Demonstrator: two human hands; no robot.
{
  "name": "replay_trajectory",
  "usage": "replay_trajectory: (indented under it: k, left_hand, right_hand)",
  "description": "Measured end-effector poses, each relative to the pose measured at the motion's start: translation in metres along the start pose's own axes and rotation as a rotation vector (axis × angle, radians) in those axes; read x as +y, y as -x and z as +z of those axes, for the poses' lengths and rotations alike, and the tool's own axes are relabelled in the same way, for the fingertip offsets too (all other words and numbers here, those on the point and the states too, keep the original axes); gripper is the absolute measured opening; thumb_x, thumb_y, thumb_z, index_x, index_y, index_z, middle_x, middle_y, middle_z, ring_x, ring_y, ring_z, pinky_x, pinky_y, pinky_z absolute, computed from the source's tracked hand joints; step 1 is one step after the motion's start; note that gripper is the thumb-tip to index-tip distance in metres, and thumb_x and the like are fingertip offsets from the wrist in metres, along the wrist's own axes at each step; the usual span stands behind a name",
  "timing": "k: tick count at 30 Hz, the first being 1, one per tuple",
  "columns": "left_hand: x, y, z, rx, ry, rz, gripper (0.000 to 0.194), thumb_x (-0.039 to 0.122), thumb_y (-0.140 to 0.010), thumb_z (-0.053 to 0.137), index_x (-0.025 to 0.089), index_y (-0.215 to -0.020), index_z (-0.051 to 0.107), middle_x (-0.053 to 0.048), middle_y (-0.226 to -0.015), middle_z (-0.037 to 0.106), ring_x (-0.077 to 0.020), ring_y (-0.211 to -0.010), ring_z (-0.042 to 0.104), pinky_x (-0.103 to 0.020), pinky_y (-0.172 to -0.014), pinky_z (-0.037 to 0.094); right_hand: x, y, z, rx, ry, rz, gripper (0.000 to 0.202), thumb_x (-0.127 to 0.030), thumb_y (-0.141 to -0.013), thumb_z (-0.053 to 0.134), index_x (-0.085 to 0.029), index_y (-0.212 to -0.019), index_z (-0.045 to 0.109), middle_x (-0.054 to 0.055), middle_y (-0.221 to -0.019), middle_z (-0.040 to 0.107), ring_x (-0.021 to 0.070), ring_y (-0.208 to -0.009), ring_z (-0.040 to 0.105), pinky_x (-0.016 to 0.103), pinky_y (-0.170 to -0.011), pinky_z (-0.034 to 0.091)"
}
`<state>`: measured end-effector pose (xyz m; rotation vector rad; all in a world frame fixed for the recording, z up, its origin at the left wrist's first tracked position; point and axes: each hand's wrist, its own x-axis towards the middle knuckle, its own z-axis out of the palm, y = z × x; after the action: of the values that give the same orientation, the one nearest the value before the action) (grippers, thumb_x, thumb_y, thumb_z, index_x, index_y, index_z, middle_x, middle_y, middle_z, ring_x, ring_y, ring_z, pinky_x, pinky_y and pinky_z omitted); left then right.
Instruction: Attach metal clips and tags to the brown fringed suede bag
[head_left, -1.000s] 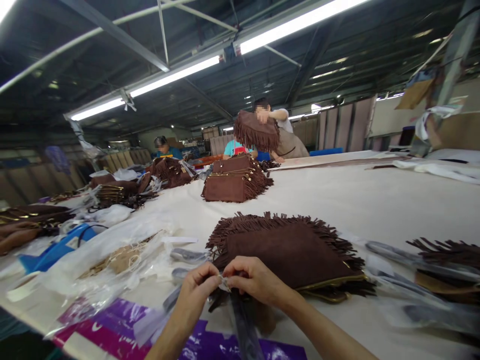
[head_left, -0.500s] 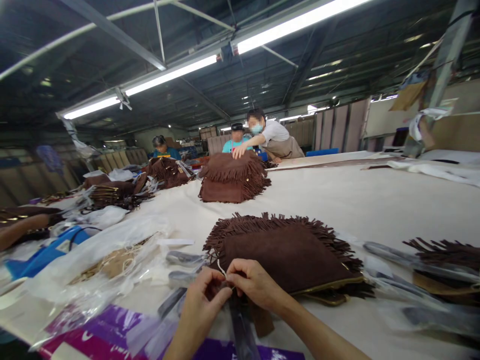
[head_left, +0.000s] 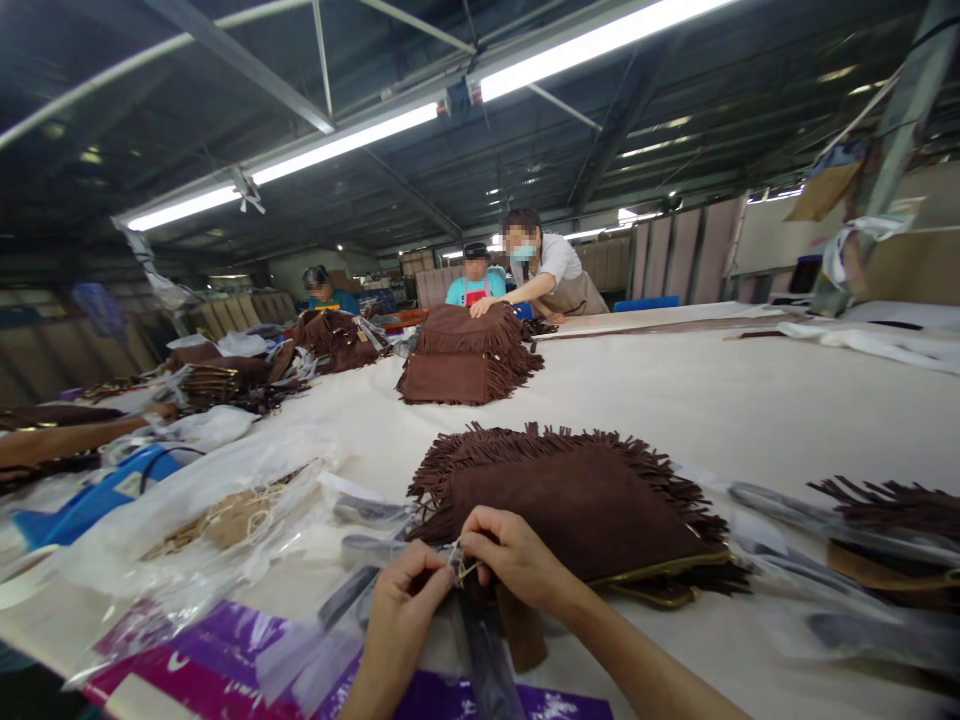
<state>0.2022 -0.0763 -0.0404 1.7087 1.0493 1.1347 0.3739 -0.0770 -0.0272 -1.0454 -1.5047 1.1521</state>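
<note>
**Fingers pinched on a small fitting at the near edge of the fringed bag**

We start at the left, where clear plastic bags [head_left: 202, 510] lie in a loose heap over a blue item [head_left: 90, 500] and, nearer us, purple packaging [head_left: 225, 660]; further back on that side sit more brown bags [head_left: 225, 375] among wrappers; none of these is touched. Moving in, our left hand [head_left: 409, 595] has thumb and forefinger closed on a small pale, glinting piece [head_left: 459, 570], too small for us to name; our right hand [head_left: 510, 555] meets it from the other side, fingertips pinched on the same piece, so both hands are clamped together just at the near edge of the brown fringed bag [head_left: 585, 510]. That bag lies flat on the cream table [head_left: 750, 400], its gold-trimmed edge toward the right; a dark strap [head_left: 487, 670] runs from under our hands toward us. We judge the fastening to be mid-way: the piece is gripped but we cannot tell whether it is attached yet. Beyond, a stack of fringed bags [head_left: 465, 365] looks finished, with a co-worker's hand [head_left: 480, 307] on top; at the far right another fringed piece [head_left: 892, 510] lies in plastic, seemingly waiting.
</note>
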Motion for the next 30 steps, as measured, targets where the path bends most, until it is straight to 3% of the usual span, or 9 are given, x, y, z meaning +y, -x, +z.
replay_trajectory:
  k: [3,6,9,12,17,21,24,27,30]
  left_hand:
    - [0.002,0.001,-0.001,-0.052,0.264,-0.127,0.026,0.037,-0.075,0.065,0.017,-0.062,0.056,0.005,-0.059,0.041,-0.0090,-0.054,0.034,-0.021,-0.051,0.027]
    - [0.007,0.001,-0.002,-0.073,0.513,-0.228,0.023,0.035,-0.070,0.067,0.017,-0.065,0.054,0.003,-0.068,0.045,-0.0085,-0.057,0.037,-0.021,-0.053,0.031]
    - [0.011,0.001,-0.006,-0.099,0.730,-0.310,0.021,0.030,-0.066,0.068,0.017,-0.066,0.053,0.002,-0.071,0.047,-0.0091,-0.060,0.043,-0.022,-0.056,0.037]
    - [0.009,0.001,-0.011,-0.103,0.944,-0.363,0.021,0.025,-0.063,0.072,0.016,-0.067,0.054,0.002,-0.071,0.049,-0.0089,-0.063,0.048,-0.022,-0.060,0.041]
    - [0.002,0.002,-0.013,-0.022,1.104,-0.426,0.021,0.022,-0.061,0.075,0.015,-0.072,0.059,-0.003,-0.087,0.063,-0.0097,-0.070,0.056,-0.022,-0.067,0.048]
    - [0.000,0.002,-0.013,-0.007,1.131,-0.404,0.015,0.020,-0.062,0.075,0.015,-0.070,0.064,-0.007,-0.107,0.066,-0.0127,-0.079,0.060,-0.023,-0.066,0.049]
    - [-0.003,0.004,-0.013,-0.018,1.126,-0.329,0.010,0.022,-0.064,0.074,0.016,-0.068,0.067,-0.005,-0.095,0.066,-0.0145,-0.082,0.060,-0.023,-0.065,0.048]
    - [-0.009,0.005,-0.014,-0.016,1.066,-0.243,0.008,0.025,-0.066,0.073,0.019,-0.070,0.069,-0.003,-0.086,0.065,-0.0166,-0.085,0.059,-0.024,-0.064,0.047]
    - [-0.014,0.002,-0.011,-0.021,0.830,-0.166,0.010,0.027,-0.068,0.074,0.020,-0.074,0.072,-0.006,-0.102,0.066,-0.0193,-0.091,0.058,-0.026,-0.069,0.046]
  right_hand:
    - [-0.001,0.000,-0.004,-0.020,-0.218,0.102,0.018,-0.034,-0.076,0.063,-0.019,-0.079,0.055,-0.006,-0.061,0.057,0.0088,-0.046,0.051,0.018,-0.042,0.036]
    - [-0.005,0.001,-0.011,-0.056,-0.650,0.188,0.030,-0.036,-0.069,0.075,-0.019,-0.086,0.058,-0.002,-0.075,0.063,0.0141,-0.064,0.064,0.028,-0.061,0.054]
    - [-0.007,0.001,-0.018,-0.075,-0.886,0.170,0.028,-0.023,-0.066,0.073,-0.016,-0.091,0.064,0.007,-0.099,0.069,0.0238,-0.098,0.066,0.040,-0.085,0.055]
    - [-0.009,0.001,-0.019,-0.084,-0.900,0.153,0.044,-0.009,-0.055,0.066,-0.015,-0.099,0.069,0.009,-0.112,0.069,0.0223,-0.110,0.062,0.030,-0.090,0.052]
    - [-0.012,0.004,-0.009,-0.079,-0.744,0.140,0.042,-0.011,-0.060,0.072,-0.016,-0.102,0.070,0.007,-0.105,0.072,0.0153,-0.089,0.067,0.022,-0.077,0.054]
    - [-0.004,0.001,-0.004,0.049,-0.535,0.070,0.032,-0.040,-0.072,0.079,-0.018,-0.091,0.068,0.004,-0.091,0.071,0.0167,-0.081,0.067,0.025,-0.072,0.056]
    - [0.002,-0.001,-0.004,0.090,-0.218,-0.002,0.035,-0.053,-0.080,0.066,-0.019,-0.085,0.065,0.001,-0.070,0.065,0.0176,-0.063,0.064,0.026,-0.057,0.055]
    - [0.002,0.001,-0.002,0.087,0.212,-0.214,0.027,-0.040,-0.092,0.049,-0.019,-0.083,0.064,0.002,-0.070,0.062,0.0168,-0.061,0.059,0.026,-0.055,0.050]
    - [-0.001,0.005,0.003,0.025,0.550,-0.390,0.030,-0.029,-0.094,0.042,-0.020,-0.074,0.061,0.003,-0.071,0.058,0.0172,-0.065,0.055,0.027,-0.060,0.045]
